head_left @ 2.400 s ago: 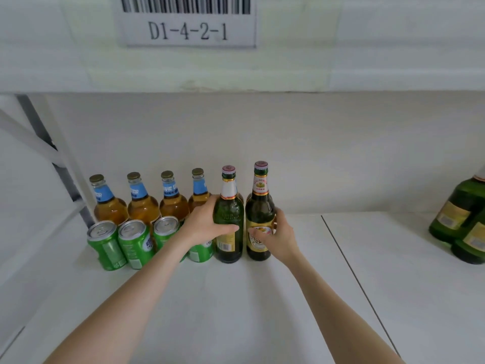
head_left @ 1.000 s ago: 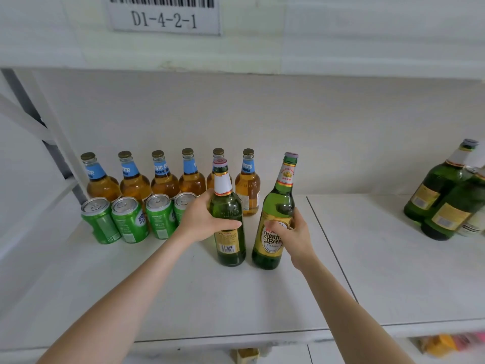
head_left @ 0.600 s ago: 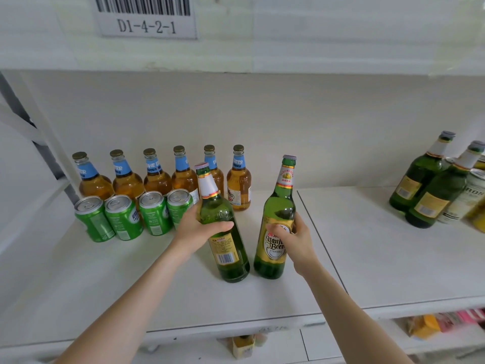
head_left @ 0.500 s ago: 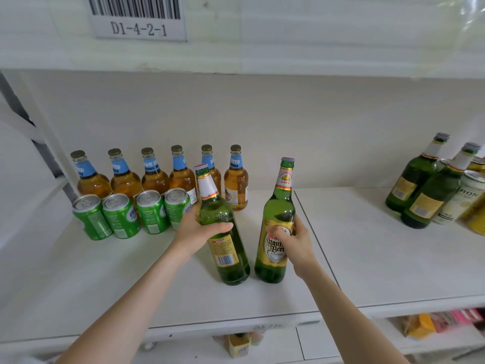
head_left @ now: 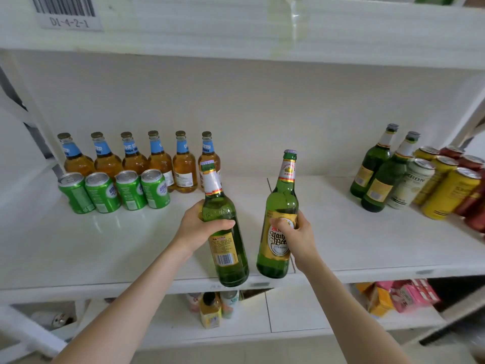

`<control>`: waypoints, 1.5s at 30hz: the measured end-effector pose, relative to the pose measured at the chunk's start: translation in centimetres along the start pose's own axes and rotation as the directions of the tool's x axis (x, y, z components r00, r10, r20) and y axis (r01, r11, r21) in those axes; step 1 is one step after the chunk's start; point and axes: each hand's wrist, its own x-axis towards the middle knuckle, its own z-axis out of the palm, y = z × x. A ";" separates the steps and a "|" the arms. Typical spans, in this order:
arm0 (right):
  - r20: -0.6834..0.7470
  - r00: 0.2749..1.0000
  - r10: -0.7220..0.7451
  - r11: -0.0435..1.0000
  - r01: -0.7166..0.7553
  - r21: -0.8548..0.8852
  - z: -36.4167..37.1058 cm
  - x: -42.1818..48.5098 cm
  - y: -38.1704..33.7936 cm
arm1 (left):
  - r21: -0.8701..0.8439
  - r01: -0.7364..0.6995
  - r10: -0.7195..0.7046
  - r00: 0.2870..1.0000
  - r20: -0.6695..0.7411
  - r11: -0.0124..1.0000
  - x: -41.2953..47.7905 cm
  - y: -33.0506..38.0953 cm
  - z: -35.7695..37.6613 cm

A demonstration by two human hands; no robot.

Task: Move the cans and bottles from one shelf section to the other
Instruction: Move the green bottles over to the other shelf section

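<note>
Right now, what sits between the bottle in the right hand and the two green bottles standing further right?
Nothing: in the head view, only bare white shelf lies between the Yanjing beer bottle and the two green bottles.

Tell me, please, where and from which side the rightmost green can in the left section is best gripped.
Probably round its middle, coming from the front right. The rightmost green can stands upright; a neighbouring can crowds its left and amber bottles stand close behind, while its front and right side are free.
</note>
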 end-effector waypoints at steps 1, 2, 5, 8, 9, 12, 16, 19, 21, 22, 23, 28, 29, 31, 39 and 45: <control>0.002 1.000 0.001 1.000 -0.001 -0.004 -1.0 -0.6 -0.2 | -0.006 -0.002 0.002 1.000 0.001 1.000 -0.7 0.1 0.9; 0.006 1.000 0.001 1.000 0.000 -0.011 -2.0 -1.2 -0.4 | -0.010 -0.004 0.004 1.000 0.004 1.000 -1.4 0.3 1.9; -0.004 1.000 -0.004 1.000 0.004 -0.028 -5.1 -2.8 -0.8 | -0.011 -0.009 0.009 1.000 0.017 1.000 -3.2 0.8 4.8; -0.025 1.000 -0.006 0.999 0.005 -0.041 -8.0 -4.3 -1.1 | -0.023 0.000 0.000 1.000 0.022 1.000 -4.6 1.2 7.7; -0.031 0.999 -0.007 0.999 0.006 -0.044 -9.0 -4.6 -1.1 | -0.021 -0.001 0.002 1.000 0.025 1.000 -5.0 1.3 8.6; -0.055 0.998 -0.007 0.999 0.004 -0.050 -12.1 -5.5 -1.5 | -0.008 -0.005 0.006 0.999 0.040 1.000 -5.7 1.9 11.8; -0.079 0.997 0.002 0.998 -0.007 -0.060 -14.8 -5.5 -1.7 | -0.007 0.009 -0.008 0.998 0.055 1.000 -5.3 2.2 14.6; -0.097 0.995 0.002 0.998 -0.008 -0.055 -17.2 -4.7 -2.1 | 0.000 0.008 -0.008 0.996 0.091 1.000 -4.2 2.8 17.2; -0.107 0.994 -0.005 0.998 -0.001 -0.055 -18.8 -3.8 -2.5 | 0.004 -0.001 0.000 0.993 0.122 1.000 -3.0 3.2 18.9; -0.114 0.993 -0.008 0.998 0.001 -0.057 -19.6 -3.3 -2.6 | 0.008 -0.007 0.006 0.991 0.137 1.000 -2.4 3.4 19.9; -0.117 0.993 -0.010 0.999 0.004 -0.054 -20.4 -2.8 -2.8 | 0.011 -0.014 0.012 0.989 0.150 1.000 -1.7 3.6 20.8; -0.125 0.992 -0.018 0.999 0.013 -0.040 -24.7 0.1 -3.7 | 0.033 -0.047 0.039 0.978 0.204 0.998 1.6 5.0 25.6; -0.127 0.992 -0.018 0.999 0.013 -0.042 -25.6 0.6 -3.9 | 0.038 -0.049 0.041 0.978 0.207 0.998 2.1 5.4 26.6; -0.130 0.991 -0.028 0.999 0.024 -0.032 -27.4 1.4 -4.2 | 0.043 -0.056 0.046 0.978 0.205 0.997 2.8 5.9 28.4; -0.091 0.995 -0.030 0.998 0.025 -0.053 -34.7 4.2 -5.0 | 0.078 -0.045 0.031 0.985 0.168 0.996 4.0 7.0 35.7; -0.019 0.999 -0.027 0.995 0.025 -0.095 -38.4 6.5 -6.0 | 0.072 -0.018 0.011 0.995 0.095 0.997 4.4 6.9 39.5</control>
